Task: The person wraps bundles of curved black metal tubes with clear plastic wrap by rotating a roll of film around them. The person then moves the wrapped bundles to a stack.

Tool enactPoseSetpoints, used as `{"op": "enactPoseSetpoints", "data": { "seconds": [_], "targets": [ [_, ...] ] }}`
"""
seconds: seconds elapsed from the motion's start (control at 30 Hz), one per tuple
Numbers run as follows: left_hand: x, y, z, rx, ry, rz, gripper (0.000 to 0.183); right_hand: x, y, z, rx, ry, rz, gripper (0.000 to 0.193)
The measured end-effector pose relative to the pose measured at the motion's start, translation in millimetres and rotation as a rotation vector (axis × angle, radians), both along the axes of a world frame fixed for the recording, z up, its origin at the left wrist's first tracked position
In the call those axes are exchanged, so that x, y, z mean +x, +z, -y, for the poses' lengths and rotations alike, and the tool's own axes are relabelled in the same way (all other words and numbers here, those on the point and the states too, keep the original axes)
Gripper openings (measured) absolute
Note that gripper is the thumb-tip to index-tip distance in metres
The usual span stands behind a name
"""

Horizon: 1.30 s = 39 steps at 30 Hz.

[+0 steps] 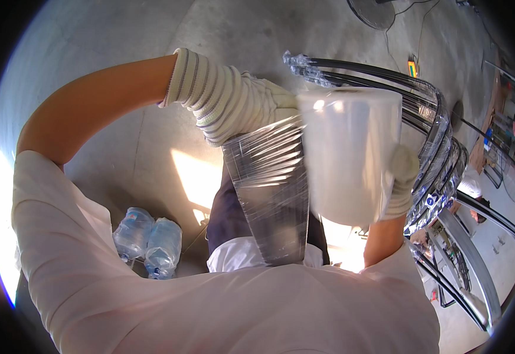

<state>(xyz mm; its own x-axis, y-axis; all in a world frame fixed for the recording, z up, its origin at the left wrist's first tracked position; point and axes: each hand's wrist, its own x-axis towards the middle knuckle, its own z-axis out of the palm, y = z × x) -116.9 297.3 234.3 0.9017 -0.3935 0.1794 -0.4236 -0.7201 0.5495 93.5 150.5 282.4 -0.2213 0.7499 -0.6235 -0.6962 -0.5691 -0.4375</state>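
A large roll of clear stretch film is upright in front of my chest, smeared by motion. My right hand, in a pale knit glove, grips the roll's right side, its fingers partly blurred. From the upper left comes my left hand, in a striped knit glove. It closes at the roll's upper left edge, with fingertips hidden there. Below the left glove, a sheet of stretched film runs taut and creased down toward my body, narrowing at the bottom. The bundle of black bent tubes, partly film-wrapped, lies behind the roll.
Two clear plastic water jugs rest on the concrete floor at lower left. The tube bundle curves down the right side. Farther right are a grey curved frame piece and workshop clutter. A small orange-and-yellow object lies beyond the tubes.
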Motion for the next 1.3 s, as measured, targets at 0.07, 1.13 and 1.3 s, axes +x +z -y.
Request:
{"op": "enactPoseSetpoints", "data": {
  "seconds": [0.07, 1.13, 1.3],
  "targets": [
    [2, 4, -1, -0.062, -0.026, -0.032, 0.078, 14, -17, 6, 0.116, -0.007, -0.025, 0.055],
    [-80, -47, 110, -2.713, 1.057, -0.834, 0.028, -106, -123, 11, -0.233, 0.095, -0.169, 0.04],
    [-97, -70, 97, -0.931, 0.93, -0.692, 0.037, -139, -113, 10, -0.275, 0.048, -0.149, 0.041]
  ]
}}
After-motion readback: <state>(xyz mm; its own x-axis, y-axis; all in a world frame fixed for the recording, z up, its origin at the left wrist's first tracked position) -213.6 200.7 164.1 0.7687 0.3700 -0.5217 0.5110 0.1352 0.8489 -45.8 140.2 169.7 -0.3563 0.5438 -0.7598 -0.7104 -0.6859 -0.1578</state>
